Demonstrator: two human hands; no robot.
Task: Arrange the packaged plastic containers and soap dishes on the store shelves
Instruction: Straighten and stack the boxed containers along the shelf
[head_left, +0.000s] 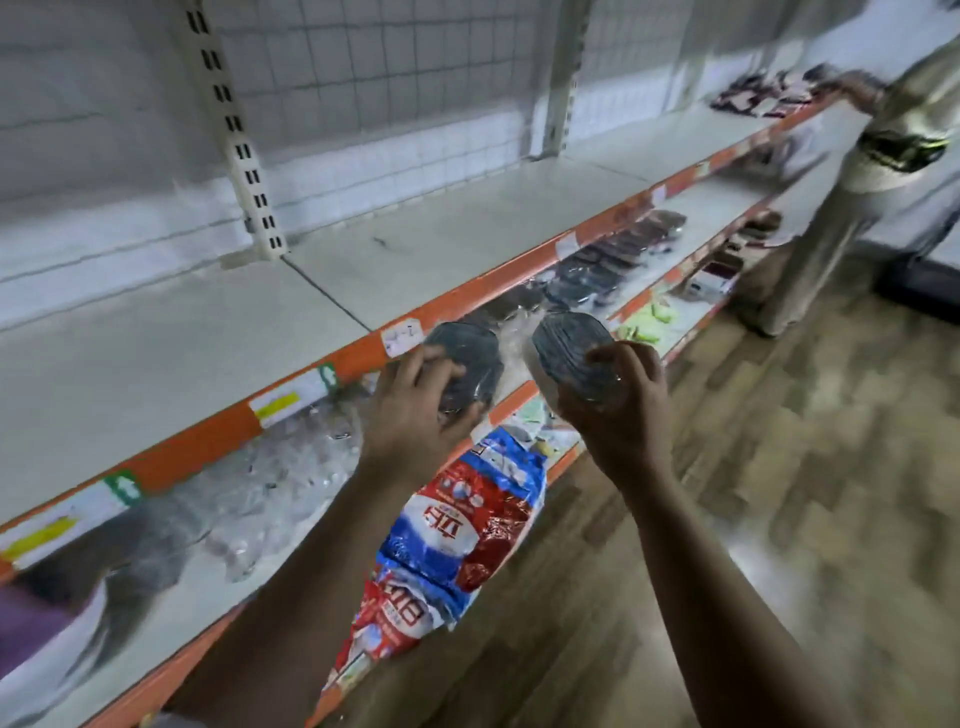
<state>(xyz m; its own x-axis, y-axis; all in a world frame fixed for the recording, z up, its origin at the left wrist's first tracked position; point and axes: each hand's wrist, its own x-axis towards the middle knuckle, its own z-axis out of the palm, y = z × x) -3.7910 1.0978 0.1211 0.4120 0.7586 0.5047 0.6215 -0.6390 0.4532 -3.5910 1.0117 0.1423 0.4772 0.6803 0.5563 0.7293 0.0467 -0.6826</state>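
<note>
Two wrapped soap dishes are held clear of the shelving, level with the upper shelf's orange front edge and above the front of the middle shelf (717, 202). The left soap dish (470, 353) is gripped by the left hand (415, 410), fingers curled over its near end. The right soap dish (569, 348) is gripped likewise by the right hand (623, 415). The dishes are near each other but apart. Risk: the film wrap appears glossy, so a dish gripped only at one end may slide out and fall to the floor. Risk: setting either dish down carelessly may push the row of dark dishes (597, 270) out of line or press on the clear packaged containers (280, 467). Each dish is oval, dark grey and ribbed; finer detail is blurred. The upper shelf (467, 234) lies behind. A red and blue bag (467, 519) hangs below. Another person (857, 182) stands further along.
</note>
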